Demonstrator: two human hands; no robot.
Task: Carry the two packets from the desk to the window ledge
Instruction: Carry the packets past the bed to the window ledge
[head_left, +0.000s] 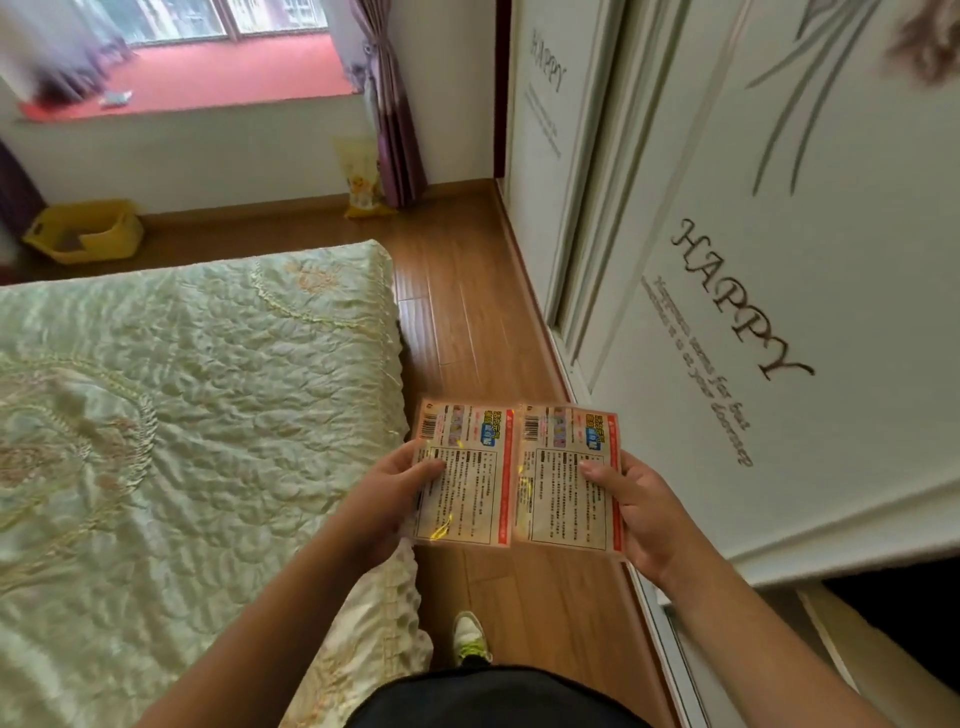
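Note:
I hold two flat orange-edged packets side by side, printed backs up, over the wooden floor. My left hand (387, 493) grips the left packet (467, 478) by its left edge, thumb on top. My right hand (641, 512) grips the right packet (563, 483) by its right edge. The window ledge (218, 78), covered in red, lies far ahead at the top left under the window, with a small pale object (115, 97) on it.
A bed with a pale green quilt (182, 415) fills the left. A white wardrobe with "HAPPY" lettering (727, 260) lines the right. A strip of wooden floor (467, 291) runs between them toward the ledge. A yellow basket (85, 231), a purple curtain (395, 119) and a bag (363, 179) stand near the far wall.

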